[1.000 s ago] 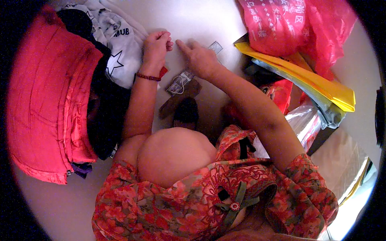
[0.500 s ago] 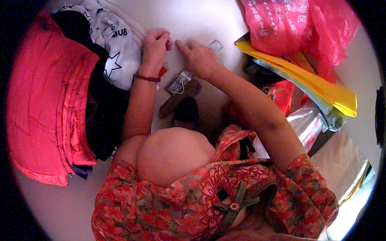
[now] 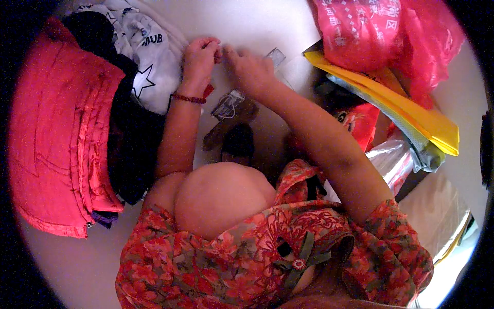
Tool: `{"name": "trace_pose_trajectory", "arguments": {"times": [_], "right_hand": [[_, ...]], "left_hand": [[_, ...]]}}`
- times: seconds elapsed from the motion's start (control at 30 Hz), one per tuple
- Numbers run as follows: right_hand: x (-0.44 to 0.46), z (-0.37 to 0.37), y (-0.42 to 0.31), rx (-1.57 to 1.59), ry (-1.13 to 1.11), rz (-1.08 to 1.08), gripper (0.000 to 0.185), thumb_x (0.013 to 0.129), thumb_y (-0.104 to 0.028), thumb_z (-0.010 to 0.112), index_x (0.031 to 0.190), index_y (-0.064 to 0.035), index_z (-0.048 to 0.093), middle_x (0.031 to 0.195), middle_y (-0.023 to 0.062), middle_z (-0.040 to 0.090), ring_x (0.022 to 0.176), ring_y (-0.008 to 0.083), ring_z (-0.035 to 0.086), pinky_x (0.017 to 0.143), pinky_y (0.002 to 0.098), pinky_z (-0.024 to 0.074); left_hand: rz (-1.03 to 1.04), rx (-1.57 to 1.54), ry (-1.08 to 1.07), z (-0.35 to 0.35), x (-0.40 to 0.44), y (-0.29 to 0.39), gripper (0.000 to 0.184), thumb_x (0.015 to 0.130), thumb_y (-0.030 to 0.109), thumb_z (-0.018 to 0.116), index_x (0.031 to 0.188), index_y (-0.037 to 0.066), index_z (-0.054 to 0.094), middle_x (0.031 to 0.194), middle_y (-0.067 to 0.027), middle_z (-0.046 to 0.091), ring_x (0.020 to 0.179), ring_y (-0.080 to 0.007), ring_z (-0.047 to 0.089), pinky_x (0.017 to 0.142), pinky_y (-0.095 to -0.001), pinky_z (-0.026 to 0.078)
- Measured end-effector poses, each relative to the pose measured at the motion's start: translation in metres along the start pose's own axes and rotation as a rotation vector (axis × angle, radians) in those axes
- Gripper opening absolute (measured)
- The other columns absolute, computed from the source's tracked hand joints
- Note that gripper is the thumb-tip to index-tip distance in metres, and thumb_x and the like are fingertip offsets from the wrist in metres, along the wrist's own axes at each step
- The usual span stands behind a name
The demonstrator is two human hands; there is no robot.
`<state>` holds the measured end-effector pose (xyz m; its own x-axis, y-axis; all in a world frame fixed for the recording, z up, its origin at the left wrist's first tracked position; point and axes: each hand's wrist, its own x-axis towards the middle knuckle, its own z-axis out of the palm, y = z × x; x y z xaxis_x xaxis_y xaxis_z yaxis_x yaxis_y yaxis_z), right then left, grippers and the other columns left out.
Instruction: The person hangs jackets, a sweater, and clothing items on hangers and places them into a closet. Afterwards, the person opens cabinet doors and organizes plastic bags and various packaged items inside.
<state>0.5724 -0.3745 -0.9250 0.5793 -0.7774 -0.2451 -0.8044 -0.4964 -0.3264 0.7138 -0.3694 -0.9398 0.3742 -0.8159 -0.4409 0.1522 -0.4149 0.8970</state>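
My left hand (image 3: pixel 201 61), with a dark red beaded bracelet (image 3: pixel 189 98) at the wrist, has its fingers pinched together; whatever they hold is too small to make out. Just right of it is my right hand (image 3: pixel 249 71), its index fingertip close to the left fingers; the other fingers are partly hidden. A clear strip with a patterned edge (image 3: pixel 277 57) shows beyond the right hand. Below the hands, a similar clear piece with a white string loop (image 3: pixel 230 105) lies on the white surface (image 3: pixel 252 26).
At the left lie a red padded garment (image 3: pixel 62 139), black cloth (image 3: pixel 136 149) and a white star-printed cloth (image 3: pixel 149 67). On the right are a pink plastic bag (image 3: pixel 360 36), a yellow bag (image 3: pixel 406 110), a red packet (image 3: pixel 360 123) and clear plastic wrapping (image 3: pixel 393 157).
My right hand's index finger has moved in toward my left fingertips, narrowing the gap between the hands. My left hand has barely moved and stays pinched.
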Motion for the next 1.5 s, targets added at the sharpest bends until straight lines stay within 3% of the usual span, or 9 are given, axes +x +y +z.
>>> {"name": "trace_pose_trajectory", "arguments": {"times": [0.33, 0.4, 0.53, 0.6, 0.9, 1.1, 1.23, 1.33, 1.5], "right_hand": [[-0.019, 0.015, 0.018, -0.198, 0.175, -0.187, 0.057, 0.081, -0.016, 0.049, 0.136, -0.0185, 0.038, 0.098, 0.011, 0.056, 0.084, 0.0286, 0.059, 0.072, 0.0435, 0.0446], [-0.022, 0.016, 0.02, -0.187, 0.165, -0.197, 0.057, 0.08, -0.015, 0.049, 0.135, -0.018, 0.04, 0.097, 0.0115, 0.056, 0.084, 0.0288, 0.059, 0.072, 0.043, 0.0446], [-0.033, 0.019, 0.025, -0.116, 0.243, -0.241, 0.054, 0.078, -0.014, 0.051, 0.131, -0.0139, 0.044, 0.093, 0.0117, 0.056, 0.083, 0.029, 0.059, 0.069, 0.0423, 0.045], [-0.042, 0.017, 0.028, -0.108, 0.228, -0.248, 0.053, 0.077, -0.014, 0.052, 0.13, -0.0121, 0.045, 0.092, 0.0118, 0.056, 0.083, 0.0291, 0.059, 0.068, 0.0416, 0.0452], [-0.058, 0.021, 0.037, -0.024, 0.304, -0.285, 0.054, 0.073, -0.013, 0.057, 0.125, -0.0081, 0.047, 0.091, 0.0119, 0.056, 0.075, 0.0306, 0.06, 0.064, 0.0415, 0.0475], [-0.06, 0.024, 0.037, 0.161, 0.193, -0.061, 0.054, 0.072, -0.012, 0.058, 0.125, -0.0155, 0.049, 0.094, 0.0131, 0.056, 0.068, 0.0357, 0.06, 0.061, 0.0447, 0.0506], [-0.057, 0.016, 0.044, 0.113, 0.27, 0.014, 0.057, 0.073, -0.011, 0.057, 0.128, -0.0174, 0.046, 0.096, 0.0134, 0.056, 0.068, 0.0353, 0.061, 0.061, 0.0447, 0.0511], [-0.054, 0.009, 0.046, 0.012, 0.234, 0.05, 0.059, 0.074, -0.009, 0.055, 0.131, -0.017, 0.042, 0.1, 0.0147, 0.056, 0.069, 0.0352, 0.061, 0.061, 0.0449, 0.0514], [-0.046, 0.011, 0.049, -0.093, 0.177, 0.052, 0.061, 0.076, -0.007, 0.052, 0.134, -0.0146, 0.037, 0.107, 0.0173, 0.054, 0.072, 0.0345, 0.062, 0.061, 0.0446, 0.0515]], "left_hand": [[0.003, 0.037, 0.005, 0.0, 0.002, -0.009, 0.009, 0.085, 0.006, 0.056, 0.086, 0.0, 0.063, 0.072, -0.0047, 0.061, 0.059, -0.0117, 0.058, 0.051, -0.0248, 0.048], [0.186, 0.351, 0.004, 0.0, 0.002, -0.011, 0.01, 0.082, 0.005, 0.057, 0.085, 0.001, 0.065, 0.073, -0.0081, 0.063, 0.057, -0.0167, 0.06, 0.053, -0.0287, 0.049], [0.389, 0.525, 0.03, -0.001, 0.0, -0.023, 0.014, 0.08, 0.003, 0.055, 0.085, 0.002, 0.067, 0.075, -0.0127, 0.064, 0.066, -0.026, 0.062, 0.063, -0.0349, 0.05], [0.733, 0.837, 0.047, -0.003, -0.001, -0.026, 0.019, 0.078, 0.002, 0.053, 0.09, 0.003, 0.068, 0.086, -0.017, 0.064, 0.079, -0.0343, 0.061, 0.072, -0.0406, 0.048], [0.804, 1.119, -0.061, 0.006, -0.015, -0.026, 0.033, 0.07, -0.004, 0.052, 0.102, 0.0, 0.059, 0.089, -0.0156, 0.058, 0.087, -0.0338, 0.054, 0.077, -0.0415, 0.045], [0.879, 1.133, -0.081, 0.005, -0.02, -0.018, 0.032, 0.07, -0.005, 0.053, 0.101, -0.001, 0.059, 0.089, -0.0148, 0.058, 0.086, -0.0338, 0.055, 0.077, -0.0421, 0.045], [0.819, 1.115, -0.083, 0.003, -0.008, -0.028, 0.027, 0.072, -0.004, 0.052, 0.097, 0.0, 0.061, 0.087, -0.0156, 0.06, 0.085, -0.0337, 0.057, 0.077, -0.042, 0.047], [0.814, 0.852, 0.065, 0.0, -0.004, -0.032, 0.017, 0.075, 0.0, 0.055, 0.09, 0.001, 0.063, 0.086, -0.017, 0.063, 0.082, -0.0324, 0.06, 0.074, -0.0407, 0.048], [0.264, 0.444, 0.075, -0.008, -0.003, -0.012, 0.014, 0.076, 0.01, 0.065, 0.086, 0.0, 0.064, 0.082, -0.0123, 0.066, 0.072, -0.0223, 0.064, 0.065, -0.0356, 0.051]]}}
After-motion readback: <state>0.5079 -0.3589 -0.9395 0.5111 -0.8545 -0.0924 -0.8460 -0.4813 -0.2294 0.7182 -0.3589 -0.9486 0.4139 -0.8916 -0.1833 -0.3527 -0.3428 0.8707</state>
